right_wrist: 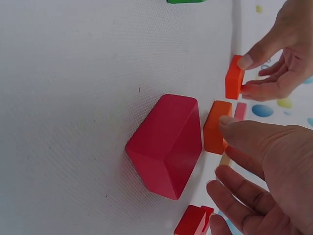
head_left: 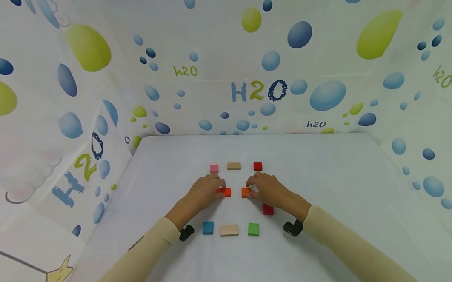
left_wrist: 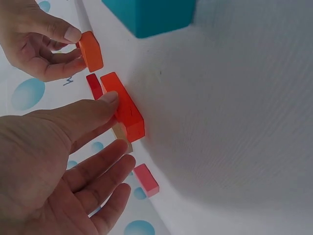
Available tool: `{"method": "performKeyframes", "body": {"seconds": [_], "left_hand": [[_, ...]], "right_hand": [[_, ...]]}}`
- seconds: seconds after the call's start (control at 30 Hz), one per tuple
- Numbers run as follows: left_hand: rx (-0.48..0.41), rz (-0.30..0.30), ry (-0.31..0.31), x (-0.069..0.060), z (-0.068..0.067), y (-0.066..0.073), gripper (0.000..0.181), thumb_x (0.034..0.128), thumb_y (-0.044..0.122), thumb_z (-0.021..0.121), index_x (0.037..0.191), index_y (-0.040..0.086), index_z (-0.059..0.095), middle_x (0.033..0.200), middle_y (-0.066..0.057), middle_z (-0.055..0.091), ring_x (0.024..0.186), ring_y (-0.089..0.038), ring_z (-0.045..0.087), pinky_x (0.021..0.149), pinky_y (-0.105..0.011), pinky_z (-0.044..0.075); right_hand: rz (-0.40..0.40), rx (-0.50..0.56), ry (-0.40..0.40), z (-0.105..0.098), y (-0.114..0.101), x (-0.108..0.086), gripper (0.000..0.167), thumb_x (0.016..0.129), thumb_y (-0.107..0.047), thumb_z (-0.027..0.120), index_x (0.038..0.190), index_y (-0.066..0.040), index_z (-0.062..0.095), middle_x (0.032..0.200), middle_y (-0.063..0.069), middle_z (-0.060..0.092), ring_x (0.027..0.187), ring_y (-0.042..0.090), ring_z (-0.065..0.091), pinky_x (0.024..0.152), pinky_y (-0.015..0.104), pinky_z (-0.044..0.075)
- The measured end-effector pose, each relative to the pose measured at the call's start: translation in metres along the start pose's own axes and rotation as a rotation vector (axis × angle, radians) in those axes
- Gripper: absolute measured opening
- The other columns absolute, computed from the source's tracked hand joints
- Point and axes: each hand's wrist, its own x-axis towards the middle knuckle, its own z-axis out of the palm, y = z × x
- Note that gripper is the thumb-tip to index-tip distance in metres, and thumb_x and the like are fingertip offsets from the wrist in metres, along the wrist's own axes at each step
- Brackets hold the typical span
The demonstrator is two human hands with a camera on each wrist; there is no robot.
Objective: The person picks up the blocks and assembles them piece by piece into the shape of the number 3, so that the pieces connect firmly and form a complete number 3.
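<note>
Near the middle of the white table, my left hand (head_left: 205,192) pinches a red-orange block (left_wrist: 124,107) between thumb and index finger, the other fingers spread loosely. Opposite it, my right hand (head_left: 268,189) pinches an orange block (right_wrist: 216,127) at its outer end. A gap separates the two blocks in the head view. Just on the near side of the right hand lies a crimson block (right_wrist: 164,144). Beyond the hands sit a pink block (head_left: 214,169), a tan block (head_left: 233,165) and a red block (head_left: 257,166). In the right wrist view, another red piece (right_wrist: 208,215) shows partly behind a red block.
Closer to me, a blue block (head_left: 208,228), a second tan block (head_left: 229,230) and a green block (head_left: 253,229) lie in a loose row. A patterned cloth (head_left: 213,39) rises behind the table (head_left: 327,161) and along both sides. Dark wrist cameras hang beneath each forearm.
</note>
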Motion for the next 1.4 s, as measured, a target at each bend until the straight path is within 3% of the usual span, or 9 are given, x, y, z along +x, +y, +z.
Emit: {"method": "performKeyframes", "body": {"seconds": [0.33,0.63,1.4], "left_hand": [[-0.020,-0.003,0.000,0.000,-0.001,0.002,0.024,0.0956,0.025,0.081,0.117,0.016,0.076,0.124,-0.007,0.069,0.113,-0.025,0.062,0.106,-0.045,0.053],[-0.006,0.031,0.016,0.004,0.003,0.006,0.024,0.0956,0.024,0.081,0.117,0.015,0.076,0.122,-0.007,0.069,0.112,-0.025,0.064,0.104,-0.043,0.054],[-0.008,0.078,0.041,0.007,0.005,0.011,0.023,0.0946,0.021,0.082,0.115,0.013,0.076,0.117,-0.008,0.069,0.103,-0.024,0.063,0.100,-0.042,0.056]], "right_hand": [[0.000,0.004,-0.001,0.003,0.001,0.003,0.031,0.097,-0.030,0.079,0.123,-0.016,0.072,0.120,0.003,0.066,0.112,0.021,0.062,0.102,0.043,0.056],[-0.019,0.011,0.001,0.008,0.001,0.007,0.031,0.096,-0.031,0.080,0.123,-0.017,0.072,0.122,0.003,0.066,0.111,0.019,0.062,0.101,0.038,0.057],[-0.048,0.042,0.021,0.009,-0.004,0.010,0.027,0.096,-0.027,0.080,0.121,-0.018,0.074,0.121,0.004,0.065,0.111,0.020,0.061,0.099,0.038,0.058]]}}
